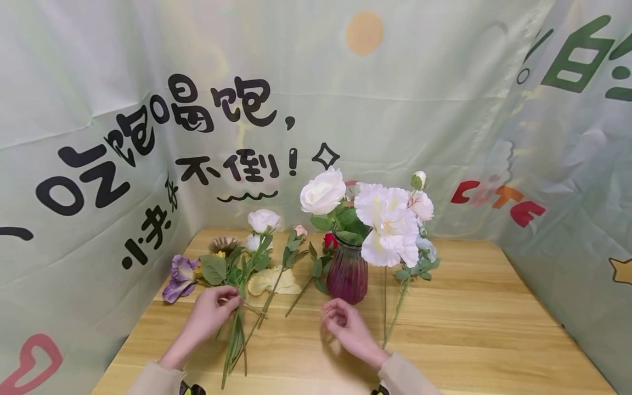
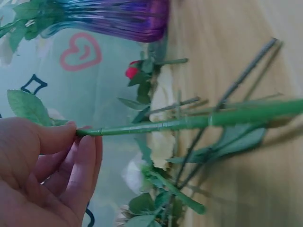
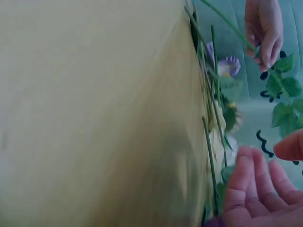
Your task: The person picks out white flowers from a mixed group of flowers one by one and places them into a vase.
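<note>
Between thumb and fingertips, my left hand (image 1: pixel 214 311) pinches a green flower stem (image 2: pixel 142 127) with leaves (image 3: pixel 282 87). It seems to lead up to a white rose (image 1: pixel 264 221); overlapping leaves make this uncertain. The lower stem points down toward the table. In front of the ribbed glass vase (image 1: pixel 348 277), my right hand (image 1: pixel 349 328) hovers with loosely bent fingers and holds nothing. A white rose (image 1: pixel 323 192) and a large ruffled white flower (image 1: pixel 388 224) stand in the vase, which shades from teal at the top to purple below.
Left of the vase lie a purple flower (image 1: pixel 180 278), a brown bloom (image 1: pixel 225 245), a pink bud (image 1: pixel 299 230), a red rose (image 1: pixel 330 241) and a pale flat piece (image 1: pixel 274 281). To its right is a blue flower (image 1: pixel 427 249). Printed cloth (image 1: pixel 419 126) surrounds the wooden table (image 1: pixel 474 318).
</note>
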`<state>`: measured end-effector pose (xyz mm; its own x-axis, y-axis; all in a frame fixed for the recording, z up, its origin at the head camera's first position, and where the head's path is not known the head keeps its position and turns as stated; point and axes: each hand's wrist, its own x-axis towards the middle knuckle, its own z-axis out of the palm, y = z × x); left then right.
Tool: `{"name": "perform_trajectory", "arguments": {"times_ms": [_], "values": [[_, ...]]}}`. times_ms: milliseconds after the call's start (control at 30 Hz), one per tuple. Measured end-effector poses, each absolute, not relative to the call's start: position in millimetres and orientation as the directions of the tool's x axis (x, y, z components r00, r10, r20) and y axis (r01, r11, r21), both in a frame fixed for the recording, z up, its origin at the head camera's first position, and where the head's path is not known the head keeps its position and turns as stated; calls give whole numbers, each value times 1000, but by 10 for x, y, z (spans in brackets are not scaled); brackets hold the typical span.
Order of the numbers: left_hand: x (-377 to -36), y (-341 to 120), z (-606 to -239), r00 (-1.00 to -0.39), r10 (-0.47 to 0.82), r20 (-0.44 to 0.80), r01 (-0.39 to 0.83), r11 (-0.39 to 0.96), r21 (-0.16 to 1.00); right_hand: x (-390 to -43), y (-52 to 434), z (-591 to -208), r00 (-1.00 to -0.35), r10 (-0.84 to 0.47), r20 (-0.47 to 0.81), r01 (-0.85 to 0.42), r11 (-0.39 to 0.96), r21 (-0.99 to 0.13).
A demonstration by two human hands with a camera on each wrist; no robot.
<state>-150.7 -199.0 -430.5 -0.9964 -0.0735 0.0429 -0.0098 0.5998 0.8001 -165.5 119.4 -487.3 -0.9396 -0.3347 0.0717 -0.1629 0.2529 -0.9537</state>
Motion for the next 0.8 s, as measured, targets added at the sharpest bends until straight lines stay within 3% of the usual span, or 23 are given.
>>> {"name": "perform_trajectory", "arguments": {"times_ms": [200,400,500,667,800], "values": [[-1539,-1946,-4163,-985,-122,123,32,572,819,-1779,1407,-4821,-967,-148,205,-243,316,-917],[-1572,-1886,-4054,-961,-163,225,101,552,828,-2001,1668,-4833,-908,31,418,-386,327,-863],[-1588,-1862,-3998,-943,-175,284,154,529,835,-2098,1761,-4853,-888,96,449,-392,350,-851],[-1584,-1829,-3895,-918,-196,346,211,496,842,-2205,1853,-4879,-903,44,427,-383,369,-847],[-1577,-1801,-3838,-910,-219,351,221,460,860,-2256,1886,-4881,-916,-67,396,-397,298,-868]]}}
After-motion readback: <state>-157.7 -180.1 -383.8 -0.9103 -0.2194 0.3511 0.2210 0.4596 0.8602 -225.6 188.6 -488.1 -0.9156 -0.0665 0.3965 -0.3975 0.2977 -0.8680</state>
